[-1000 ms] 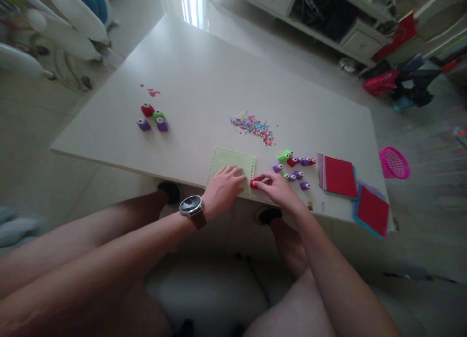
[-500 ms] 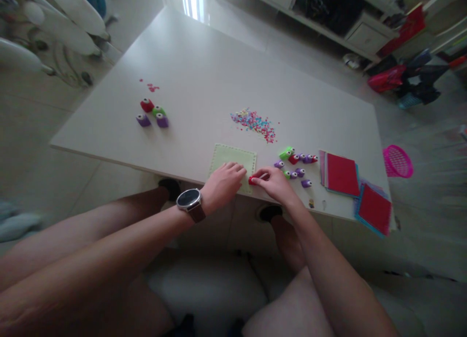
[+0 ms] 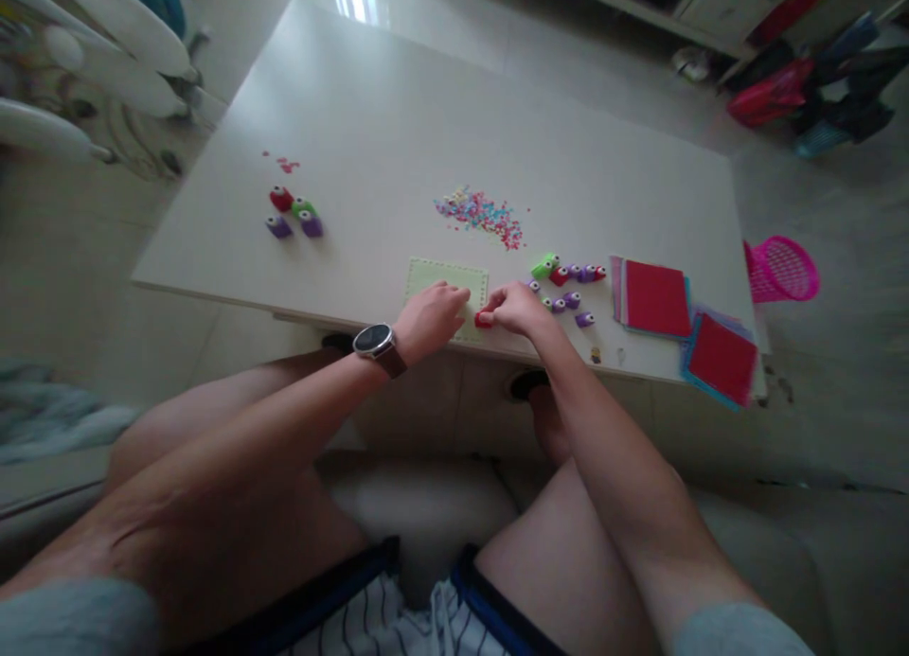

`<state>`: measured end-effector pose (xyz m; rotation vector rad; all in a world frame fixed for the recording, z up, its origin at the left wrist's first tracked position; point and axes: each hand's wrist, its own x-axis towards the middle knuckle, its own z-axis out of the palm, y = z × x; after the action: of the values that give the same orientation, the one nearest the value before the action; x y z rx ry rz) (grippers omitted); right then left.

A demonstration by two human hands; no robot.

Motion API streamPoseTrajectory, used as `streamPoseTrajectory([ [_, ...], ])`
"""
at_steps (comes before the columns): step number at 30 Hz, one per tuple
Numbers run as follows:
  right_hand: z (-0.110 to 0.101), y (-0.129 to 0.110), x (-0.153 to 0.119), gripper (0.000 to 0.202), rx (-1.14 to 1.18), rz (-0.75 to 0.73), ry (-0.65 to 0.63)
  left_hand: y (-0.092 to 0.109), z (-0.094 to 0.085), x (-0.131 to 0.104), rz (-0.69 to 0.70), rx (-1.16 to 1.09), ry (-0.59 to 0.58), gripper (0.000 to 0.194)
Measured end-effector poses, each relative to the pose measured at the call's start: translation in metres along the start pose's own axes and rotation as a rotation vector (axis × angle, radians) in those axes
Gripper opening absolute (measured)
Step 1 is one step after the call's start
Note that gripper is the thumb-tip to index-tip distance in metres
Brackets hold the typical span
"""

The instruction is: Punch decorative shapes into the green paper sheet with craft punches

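Observation:
A light green sheet (image 3: 446,274) with small marks along its edges lies at the table's near edge. Flat on its lower part rests my left hand (image 3: 435,317), fingers stretched out, with a watch on the wrist. My right hand (image 3: 512,308) pinches a small red punch (image 3: 484,319) at the sheet's right edge. Several purple, green and red punches (image 3: 560,274) stand just right of that hand. Beyond the sheet is a scattered heap of coloured paper bits (image 3: 483,217).
More punches (image 3: 311,223) and a few red bits (image 3: 287,165) are on the white table (image 3: 568,164) at the left. Stacks of red and coloured sheets (image 3: 657,298) lie at the right, beside a small gold object (image 3: 595,355). A pink basket (image 3: 785,269) stands past the table.
The view has tilted, so the table appears higher and more of my lap shows. My right hand still holds the red punch at the sheet's right edge, and my left hand stays on the sheet.

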<state>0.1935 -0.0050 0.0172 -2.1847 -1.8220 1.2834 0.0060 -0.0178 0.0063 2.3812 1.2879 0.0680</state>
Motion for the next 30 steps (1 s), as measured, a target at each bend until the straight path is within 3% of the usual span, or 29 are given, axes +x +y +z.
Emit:
streamPoseTrajectory([
  [12,-0.003,-0.006,0.000,0.007,-0.080,-0.017,-0.006,0.001,0.000,0.002,-0.024,-0.026,0.003,0.026],
  [16,-0.002,-0.003,0.001,0.004,-0.059,-0.044,-0.019,-0.004,-0.003,0.016,-0.060,-0.290,0.041,0.026],
  [20,-0.002,0.001,0.002,0.007,-0.047,-0.074,-0.003,-0.007,-0.001,0.037,-0.108,-0.663,-0.006,0.034],
  [30,-0.001,0.007,0.011,0.009,-0.036,-0.075,-0.015,0.000,0.010,0.051,-0.200,-0.717,-0.038,0.021],
])
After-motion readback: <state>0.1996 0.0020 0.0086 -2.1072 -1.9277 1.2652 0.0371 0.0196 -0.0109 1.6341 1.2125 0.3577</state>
